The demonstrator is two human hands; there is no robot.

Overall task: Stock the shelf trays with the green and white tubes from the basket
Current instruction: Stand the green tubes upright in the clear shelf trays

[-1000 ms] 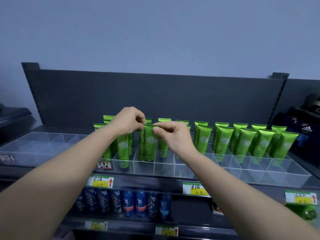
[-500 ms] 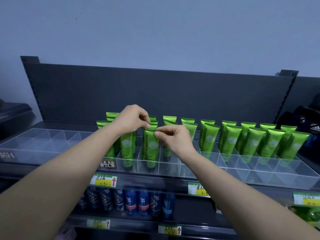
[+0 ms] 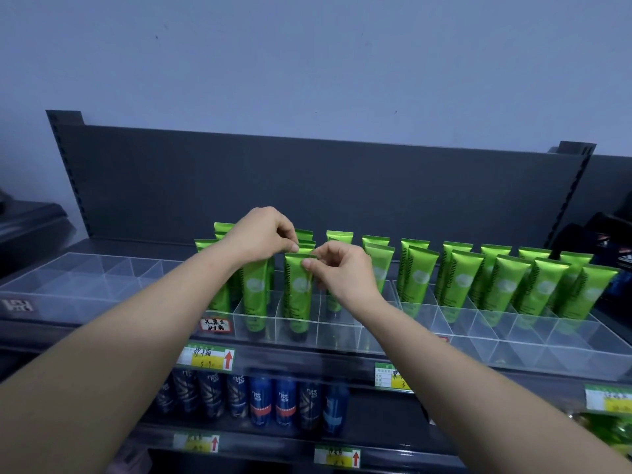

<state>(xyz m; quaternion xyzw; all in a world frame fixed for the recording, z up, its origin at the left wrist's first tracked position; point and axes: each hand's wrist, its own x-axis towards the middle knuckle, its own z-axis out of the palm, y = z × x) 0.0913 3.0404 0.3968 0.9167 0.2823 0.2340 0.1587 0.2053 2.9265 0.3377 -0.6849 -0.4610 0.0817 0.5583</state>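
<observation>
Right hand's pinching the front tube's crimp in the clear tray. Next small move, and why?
Probably ease the grip of the right hand and draw it back: the green tube it pinches stands cap down in its slot of the clear tray, seemingly seated. The left hand is at the tubes behind; its grip is unclear.

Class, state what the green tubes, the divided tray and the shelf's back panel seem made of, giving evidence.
Green tubes: likely soft plastic laminate, metallic sheen, flat crimped tops. Divided tray: clear rigid plastic, probably acrylic; see-through, glinting edges. Back panel: probably painted metal, matt dark grey, perforated side edges.
</observation>
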